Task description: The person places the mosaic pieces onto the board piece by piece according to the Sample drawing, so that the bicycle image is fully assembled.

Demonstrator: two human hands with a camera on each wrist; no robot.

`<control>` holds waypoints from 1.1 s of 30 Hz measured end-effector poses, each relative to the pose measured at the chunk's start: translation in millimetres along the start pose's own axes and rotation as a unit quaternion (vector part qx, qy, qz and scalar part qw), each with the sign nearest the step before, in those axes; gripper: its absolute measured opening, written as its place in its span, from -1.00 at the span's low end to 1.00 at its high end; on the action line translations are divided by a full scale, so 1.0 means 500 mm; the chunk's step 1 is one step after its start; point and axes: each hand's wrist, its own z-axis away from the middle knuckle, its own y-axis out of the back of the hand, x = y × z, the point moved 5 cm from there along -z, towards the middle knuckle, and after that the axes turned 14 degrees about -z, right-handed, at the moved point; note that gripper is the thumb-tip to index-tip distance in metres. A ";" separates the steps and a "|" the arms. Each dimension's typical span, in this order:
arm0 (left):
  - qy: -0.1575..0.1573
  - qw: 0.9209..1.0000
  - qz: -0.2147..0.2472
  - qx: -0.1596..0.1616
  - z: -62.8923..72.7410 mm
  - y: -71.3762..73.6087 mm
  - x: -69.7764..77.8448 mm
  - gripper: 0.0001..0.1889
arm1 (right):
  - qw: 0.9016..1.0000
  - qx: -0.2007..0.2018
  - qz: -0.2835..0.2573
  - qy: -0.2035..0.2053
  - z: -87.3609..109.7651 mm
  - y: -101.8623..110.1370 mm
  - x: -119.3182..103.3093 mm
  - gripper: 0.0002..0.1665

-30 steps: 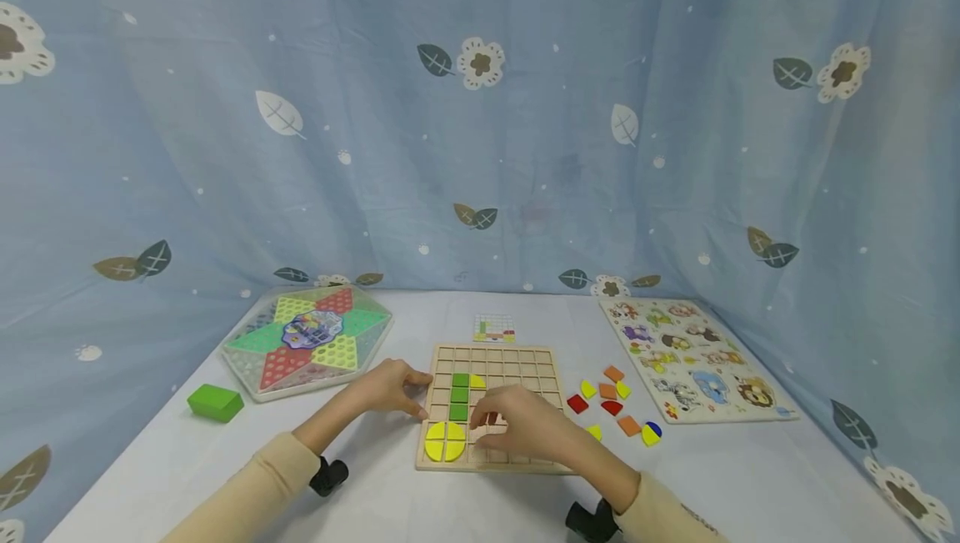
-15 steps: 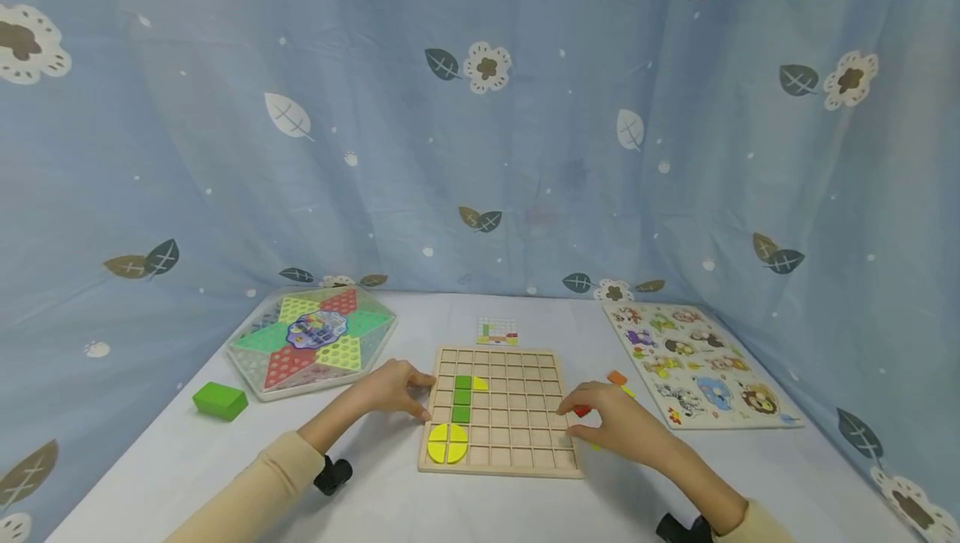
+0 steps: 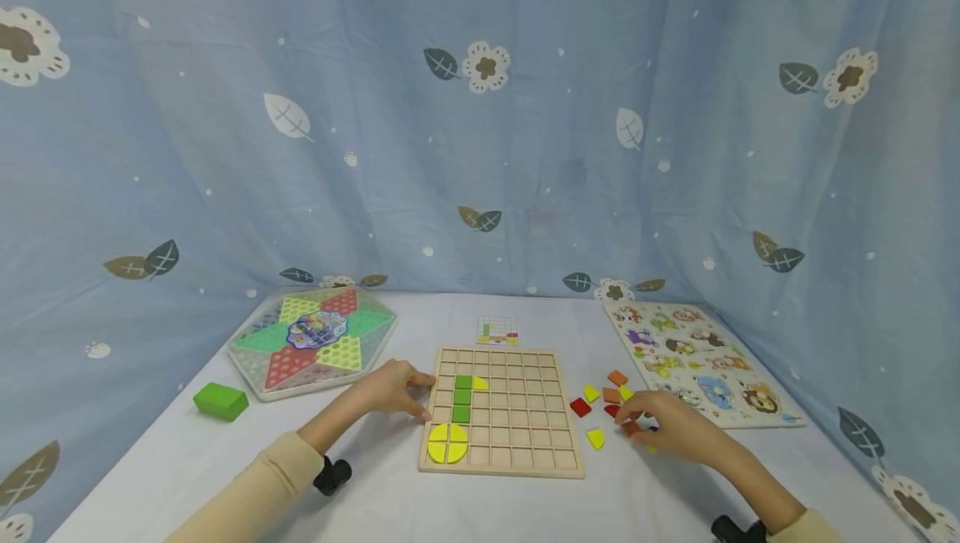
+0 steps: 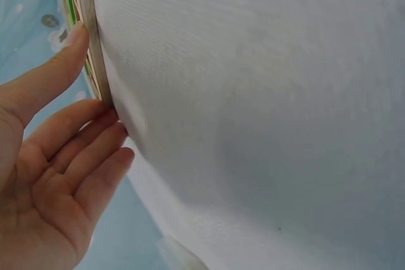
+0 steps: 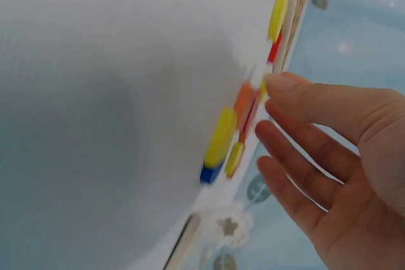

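A wooden grid board [image 3: 525, 419] lies in the middle of the table. Several green squares [image 3: 462, 398] and yellow quarter-circle tiles [image 3: 447, 444] fill cells on its left; the lower yellow ones form a circle. My left hand [image 3: 396, 387] touches the board's left edge with thumb and fingertips, fingers relaxed, as the left wrist view confirms. My right hand [image 3: 667, 424] hovers over loose tiles right of the board, fingers loosely bent and holding nothing. Near it lie a red square [image 3: 581, 407], a yellow tile [image 3: 596, 439] and an orange tile [image 3: 617, 378]; the hand partly hides others.
A small pattern card [image 3: 497, 331] lies behind the board. At back left is a hexagonal Chinese checkers set [image 3: 262, 364], with a green block [image 3: 221, 401] in front. An animal puzzle board [image 3: 701, 365] lies at the right. A blue patterned curtain [image 3: 480, 151] hangs behind the table.
My right hand has moved right, from above the board to the loose tiles. My left hand has stayed at the board's left edge. The tiles on the board look the same.
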 end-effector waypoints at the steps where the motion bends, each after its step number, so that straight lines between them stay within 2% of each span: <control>1: 0.001 1.000 0.000 -0.002 0.000 -0.001 0.000 -0.38 | 1.000 -0.006 -0.001 -0.005 0.002 0.003 0.005 -0.74; 6: 0.002 1.000 -0.003 -0.004 -0.001 -0.001 0.000 -0.38 | 1.000 -0.025 -0.003 -0.016 0.006 0.007 0.027 -0.72; 13: -0.006 1.000 -0.004 -0.001 0.001 0.002 0.002 -0.38 | 0.999 -0.036 0.007 0.030 0.002 0.004 0.037 -0.74; 18: -0.001 1.000 -0.003 -0.002 0.002 0.000 0.002 -0.39 | 0.998 -0.034 0.016 0.046 0.001 0.003 0.038 -0.75; 21: 0.001 1.000 -0.005 -0.001 0.003 0.000 0.001 -0.39 | 0.998 -0.024 0.018 0.057 -0.003 0.002 0.031 -0.77; 24: -0.001 1.000 -0.005 -0.001 0.004 0.000 0.001 -0.38 | 0.996 -0.009 0.019 0.087 -0.008 0.001 0.015 -0.77; 29: -0.003 1.000 -0.002 -0.002 0.004 -0.001 -0.001 -0.37 | 0.989 0.018 0.028 0.146 -0.020 -0.011 -0.017 -0.76; 33: -0.008 1.000 -0.002 -0.001 0.003 -0.001 0.000 -0.37 | 0.985 0.034 0.037 0.166 -0.036 -0.025 -0.043 -0.73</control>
